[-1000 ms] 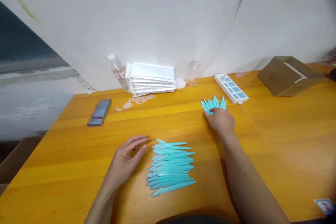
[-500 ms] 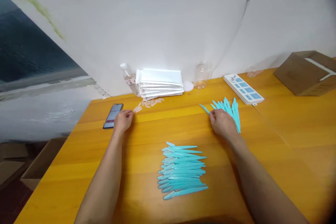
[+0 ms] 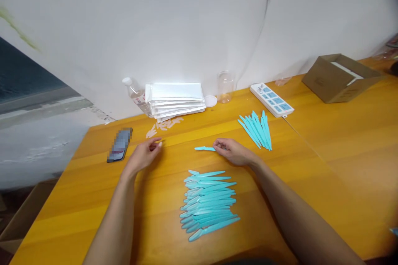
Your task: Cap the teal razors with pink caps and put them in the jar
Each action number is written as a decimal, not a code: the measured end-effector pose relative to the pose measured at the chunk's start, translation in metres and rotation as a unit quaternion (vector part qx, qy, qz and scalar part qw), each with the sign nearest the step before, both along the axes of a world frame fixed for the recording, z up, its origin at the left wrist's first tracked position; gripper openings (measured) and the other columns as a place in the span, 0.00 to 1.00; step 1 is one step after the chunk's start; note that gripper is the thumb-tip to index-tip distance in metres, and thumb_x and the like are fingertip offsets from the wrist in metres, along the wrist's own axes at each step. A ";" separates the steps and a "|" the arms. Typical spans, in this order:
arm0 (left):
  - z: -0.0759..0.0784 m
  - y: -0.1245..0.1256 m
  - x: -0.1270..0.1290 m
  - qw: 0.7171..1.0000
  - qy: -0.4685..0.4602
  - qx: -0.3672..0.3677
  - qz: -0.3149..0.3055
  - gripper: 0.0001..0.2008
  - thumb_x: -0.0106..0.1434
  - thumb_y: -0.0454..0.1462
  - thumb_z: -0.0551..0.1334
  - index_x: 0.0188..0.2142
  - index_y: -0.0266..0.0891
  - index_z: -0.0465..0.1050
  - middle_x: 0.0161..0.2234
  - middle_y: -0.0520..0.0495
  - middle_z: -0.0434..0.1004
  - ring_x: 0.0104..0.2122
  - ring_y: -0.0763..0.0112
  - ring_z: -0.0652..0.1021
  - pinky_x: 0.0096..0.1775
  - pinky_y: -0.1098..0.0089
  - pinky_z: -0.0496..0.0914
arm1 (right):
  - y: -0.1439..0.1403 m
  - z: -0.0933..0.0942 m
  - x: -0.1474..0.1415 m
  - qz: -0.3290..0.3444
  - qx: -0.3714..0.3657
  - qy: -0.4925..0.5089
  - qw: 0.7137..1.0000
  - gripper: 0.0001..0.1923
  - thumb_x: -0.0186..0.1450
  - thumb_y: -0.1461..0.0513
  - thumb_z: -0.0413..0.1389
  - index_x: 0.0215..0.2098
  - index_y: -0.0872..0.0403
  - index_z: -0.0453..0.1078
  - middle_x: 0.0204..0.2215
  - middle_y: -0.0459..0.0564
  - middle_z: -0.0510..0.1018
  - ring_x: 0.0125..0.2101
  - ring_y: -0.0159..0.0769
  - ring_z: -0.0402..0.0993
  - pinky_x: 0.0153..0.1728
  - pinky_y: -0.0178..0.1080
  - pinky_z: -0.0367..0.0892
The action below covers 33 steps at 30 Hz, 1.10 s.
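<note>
Teal blade (image 3: 204, 148) crosswise, tip leftward (right hand (image 3: 234, 152))

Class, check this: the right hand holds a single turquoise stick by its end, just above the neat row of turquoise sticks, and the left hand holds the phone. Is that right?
Not quite. The head view shows the left hand holding nothing; the phone lies on the table beside it. The right hand does hold a single turquoise stick above the row of turquoise sticks.

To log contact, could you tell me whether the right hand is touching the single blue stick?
Touching: in the head view the right hand pinches one end of the single blue stick between its fingers.
</note>
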<state>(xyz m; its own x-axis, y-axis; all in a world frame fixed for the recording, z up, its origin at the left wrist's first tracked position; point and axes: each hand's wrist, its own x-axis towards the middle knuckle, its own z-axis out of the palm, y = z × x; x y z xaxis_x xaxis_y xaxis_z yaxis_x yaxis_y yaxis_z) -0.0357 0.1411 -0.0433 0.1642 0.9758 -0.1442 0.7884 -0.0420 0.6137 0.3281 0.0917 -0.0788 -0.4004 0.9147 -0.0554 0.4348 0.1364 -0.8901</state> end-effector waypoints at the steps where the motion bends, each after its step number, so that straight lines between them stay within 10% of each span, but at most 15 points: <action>1: -0.001 -0.009 0.015 0.995 -0.101 -0.021 0.000 0.29 0.61 0.52 0.63 0.55 0.36 0.73 0.36 0.45 0.82 0.32 0.65 0.80 0.39 0.66 0.72 | -0.001 0.001 -0.001 0.003 0.006 -0.001 1.000 0.14 0.70 0.54 0.49 0.36 0.55 0.70 0.28 0.44 0.73 0.28 0.30 0.63 0.29 0.33 0.58; 5: -0.012 -0.040 0.070 0.918 -0.371 -0.078 0.114 0.26 0.52 0.50 0.72 0.44 0.33 0.78 0.36 0.41 0.83 0.33 0.68 0.81 0.41 0.66 0.75 | -0.003 0.002 -0.005 0.009 0.028 -0.006 1.000 0.14 0.70 0.55 0.49 0.37 0.55 0.70 0.30 0.46 0.75 0.29 0.31 0.65 0.31 0.33 0.60; 10: -0.028 -0.061 0.102 0.865 -0.451 -0.102 0.194 0.24 0.48 0.47 0.76 0.40 0.33 0.79 0.37 0.39 0.84 0.35 0.68 0.82 0.41 0.68 0.76 | -0.004 0.003 -0.007 0.009 0.052 -0.021 0.998 0.13 0.70 0.56 0.49 0.38 0.55 0.71 0.33 0.47 0.78 0.31 0.33 0.69 0.35 0.34 0.62; 20: -0.022 -0.083 0.106 0.916 -0.365 -0.120 0.117 0.22 0.55 0.50 0.72 0.40 0.34 0.81 0.33 0.42 0.84 0.30 0.70 0.80 0.34 0.72 0.72 | -0.013 0.019 -0.017 0.046 0.053 -0.043 0.997 0.16 0.70 0.54 0.50 0.37 0.55 0.74 0.30 0.47 0.79 0.29 0.32 0.70 0.31 0.33 0.62; 24: -0.014 -0.114 0.086 0.945 -0.292 -0.109 0.101 0.20 0.58 0.50 0.69 0.40 0.36 0.81 0.39 0.42 0.85 0.37 0.65 0.81 0.40 0.70 0.72 | -0.008 0.028 0.004 -0.108 0.064 -0.196 0.973 0.21 0.69 0.49 0.50 0.31 0.54 0.75 0.28 0.49 0.80 0.28 0.35 0.72 0.29 0.35 0.61; 28: -0.018 -0.144 0.076 0.961 -0.243 -0.109 0.077 0.18 0.62 0.50 0.66 0.41 0.39 0.82 0.40 0.42 0.84 0.39 0.63 0.80 0.41 0.68 0.72 | 0.000 0.025 0.034 -0.305 0.024 -0.369 0.877 0.17 0.66 0.51 0.53 0.37 0.53 0.78 0.36 0.58 0.82 0.38 0.48 0.77 0.36 0.43 0.66; 33: -0.012 -0.142 0.069 0.971 -0.212 0.021 0.105 0.16 0.58 0.48 0.69 0.43 0.46 0.83 0.40 0.46 0.81 0.35 0.66 0.77 0.38 0.70 0.70 | 0.002 0.015 0.055 -0.365 -0.008 -0.402 0.840 0.22 0.66 0.52 0.53 0.49 0.56 0.78 0.41 0.68 0.80 0.42 0.60 0.78 0.39 0.54 0.69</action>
<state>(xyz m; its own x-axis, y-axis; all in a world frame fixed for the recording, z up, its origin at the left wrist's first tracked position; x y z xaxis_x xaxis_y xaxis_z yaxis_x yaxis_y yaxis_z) 0.0332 -0.0008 -0.0557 -0.0025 0.9978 -0.0669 0.4585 0.0606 0.8866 0.3827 0.0937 -0.0643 0.4391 0.8969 -0.0530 0.8588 -0.4363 -0.2684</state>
